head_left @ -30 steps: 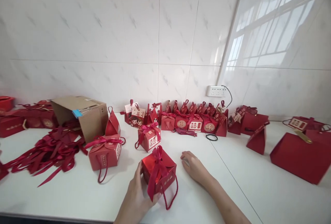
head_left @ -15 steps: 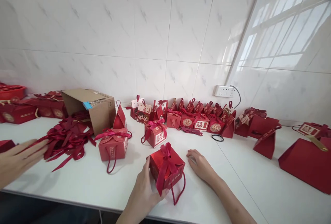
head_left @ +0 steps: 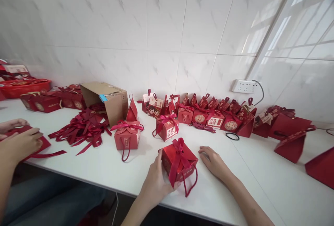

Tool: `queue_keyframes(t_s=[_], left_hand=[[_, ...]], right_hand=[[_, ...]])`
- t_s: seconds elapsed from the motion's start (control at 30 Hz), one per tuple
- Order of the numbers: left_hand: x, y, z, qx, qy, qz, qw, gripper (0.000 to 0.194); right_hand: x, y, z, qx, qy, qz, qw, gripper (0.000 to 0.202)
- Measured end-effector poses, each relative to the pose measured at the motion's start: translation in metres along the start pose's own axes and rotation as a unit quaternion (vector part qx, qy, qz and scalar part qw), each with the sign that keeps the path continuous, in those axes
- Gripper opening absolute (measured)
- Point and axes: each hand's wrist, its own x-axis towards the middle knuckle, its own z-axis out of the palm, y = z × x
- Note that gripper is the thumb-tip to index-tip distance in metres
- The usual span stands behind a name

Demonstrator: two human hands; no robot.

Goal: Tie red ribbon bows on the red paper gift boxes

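Observation:
My left hand (head_left: 156, 180) grips a red gift box (head_left: 174, 158) from its left side, thumb along the near edge and fingers behind. A satin bow (head_left: 180, 158) is tied on top, one ribbon tail hanging over the front. A dark red cord handle (head_left: 194, 184) droops from the box's right side. To the right of the box, my right hand (head_left: 212, 160) lies on the white table with fingers loosely bent, holding nothing. Two more bowed boxes stand beyond, a double-happiness box (head_left: 167, 128) and a box with a drooping cord (head_left: 127, 137).
A co-worker's hands (head_left: 22, 144) hold a red piece and a ribbon at the left. Loose ribbons (head_left: 83, 128) spill by an open cardboard box (head_left: 118, 104). Rows of finished boxes (head_left: 199, 116) line the wall under a power strip (head_left: 244, 86). A black ring (head_left: 232, 136) lies right.
The view has turned left, so the scene sits further right. The co-worker's hand has moved from the ribbon pile to a red piece, with a ribbon now beside it. My hands keep their pose.

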Motion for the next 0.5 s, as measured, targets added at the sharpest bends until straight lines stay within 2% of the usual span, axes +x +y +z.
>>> queue_keyframes(t_s=[0.17,0.33,0.4,0.5], left_hand=[[0.005,0.002,-0.001,-0.001,-0.016,0.034,0.999,0.103],[0.005,0.004,-0.002,0.01,-0.021,0.038,0.999,0.119],[0.002,0.004,-0.005,-0.005,-0.041,0.048,0.998,0.115],[0.001,0.001,-0.008,-0.106,-0.062,0.05,0.991,0.093]], right_hand=[[-0.005,-0.024,-0.011,0.046,0.056,0.051,0.996,0.038],[-0.042,-0.065,-0.002,0.124,0.099,0.064,0.985,0.046],[-0.06,-0.078,0.005,0.142,0.138,0.063,0.978,0.043],[-0.079,-0.089,0.011,0.164,0.187,0.072,0.966,0.044]])
